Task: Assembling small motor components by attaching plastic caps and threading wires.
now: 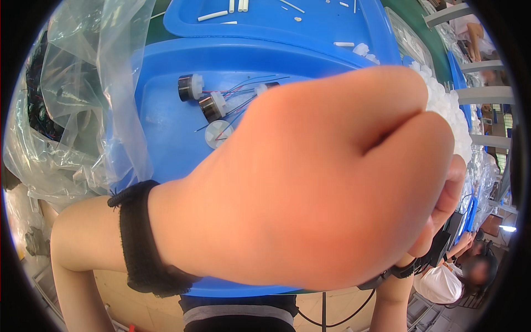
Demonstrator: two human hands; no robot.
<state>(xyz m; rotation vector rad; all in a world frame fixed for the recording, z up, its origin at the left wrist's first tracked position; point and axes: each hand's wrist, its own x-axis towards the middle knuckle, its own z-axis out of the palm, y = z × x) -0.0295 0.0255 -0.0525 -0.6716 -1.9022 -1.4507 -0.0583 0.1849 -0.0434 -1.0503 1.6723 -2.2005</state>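
Very close to the camera, my left hand [321, 182] fills the middle of the view. Its fingers are curled into a fist, and whatever they may hold is hidden on the far side. A black strap [141, 243] circles the left wrist. Most of my right hand [425, 238] is hidden behind the left one; only some bent fingertips and the wrist with a black band show. Beyond the left hand, a blue tray [171, 149] holds small black cylindrical parts [212, 107] with white ends and thin red and blue wires. A round white part [219, 134] lies among them.
A second blue tray [188, 16] with short white tubes stands behind. Clear plastic bags [88, 99] bulge at the left, dark wires inside one. White translucent pieces [442, 105] are heaped at the right. A person in white [442, 285] is at the lower right.
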